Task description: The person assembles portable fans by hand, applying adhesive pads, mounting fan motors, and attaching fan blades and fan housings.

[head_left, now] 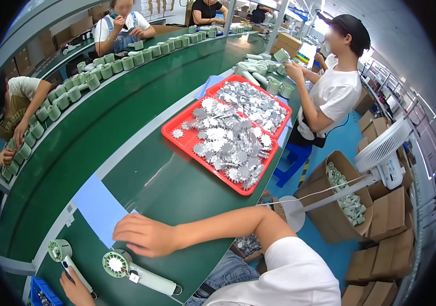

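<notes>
The left hand (77,288) is grasping the handle of a pale green handheld fan (61,250), whose round head points forward, away from the fingers. No silver disc can be made out in that head, only reddish-brown parts inside, so this fan seems the less finished.

Just right of the left hand, a second handheld fan (151,281) lies on the green bench, a silver toothed disc (116,262) in the middle of its head and a small white square (135,277) at its neck; fitting the disc there looks done or nearly so.

The right hand (146,237) hovers palm down just beyond this second fan, fingers curled; whether it pinches anything underneath, I cannot tell. Near its fingertips lies a blue sheet (98,206).

Forward and right of the right hand, a red tray (177,143) holds a large heap of loose toothed discs (236,145), so most appear to be left to place. Beyond that stands another red tray (287,115) of small silver pieces (251,104).
</notes>
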Available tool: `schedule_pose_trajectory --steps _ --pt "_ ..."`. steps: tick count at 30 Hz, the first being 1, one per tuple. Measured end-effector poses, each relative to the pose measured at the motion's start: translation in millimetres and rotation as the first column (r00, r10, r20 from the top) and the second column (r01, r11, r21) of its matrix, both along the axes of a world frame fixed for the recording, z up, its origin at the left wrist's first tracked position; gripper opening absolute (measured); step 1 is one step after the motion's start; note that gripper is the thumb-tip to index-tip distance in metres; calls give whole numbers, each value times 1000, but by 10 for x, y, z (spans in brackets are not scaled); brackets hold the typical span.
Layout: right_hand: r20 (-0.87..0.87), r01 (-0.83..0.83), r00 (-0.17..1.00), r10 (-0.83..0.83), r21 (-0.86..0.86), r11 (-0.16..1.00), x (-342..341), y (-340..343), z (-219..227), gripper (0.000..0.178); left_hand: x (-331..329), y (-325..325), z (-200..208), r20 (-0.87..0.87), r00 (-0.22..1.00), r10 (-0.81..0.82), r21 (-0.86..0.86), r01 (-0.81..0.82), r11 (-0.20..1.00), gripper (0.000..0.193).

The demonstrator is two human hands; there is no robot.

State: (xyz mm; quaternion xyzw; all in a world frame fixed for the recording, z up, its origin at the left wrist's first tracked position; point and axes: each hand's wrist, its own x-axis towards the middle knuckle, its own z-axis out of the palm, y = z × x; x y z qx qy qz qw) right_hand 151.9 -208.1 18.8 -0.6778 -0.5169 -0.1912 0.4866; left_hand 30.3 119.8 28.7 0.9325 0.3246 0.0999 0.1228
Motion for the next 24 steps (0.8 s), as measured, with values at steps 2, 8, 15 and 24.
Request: schedule_pose_trajectory --steps 2,8,15,24 --pt "73 -51 996 48 33 998 -32 48 0 45 -88 33 -82 183 979 -91 167 60 984 54" --pt "388 -272 866 316 -164 948 -621 88 128 77 -285 -1585 624 815 509 277 -577 674 461 81" --pt "-13 -292 952 305 -336 895 -1126 -10 281 86 -412 -2242 637 825 329 460 -464 859 217 97" --pt "-663 -441 548 509 288 850 -1191 291 1214 77 -327 -2198 777 797 207 567 -393 891 228 89"
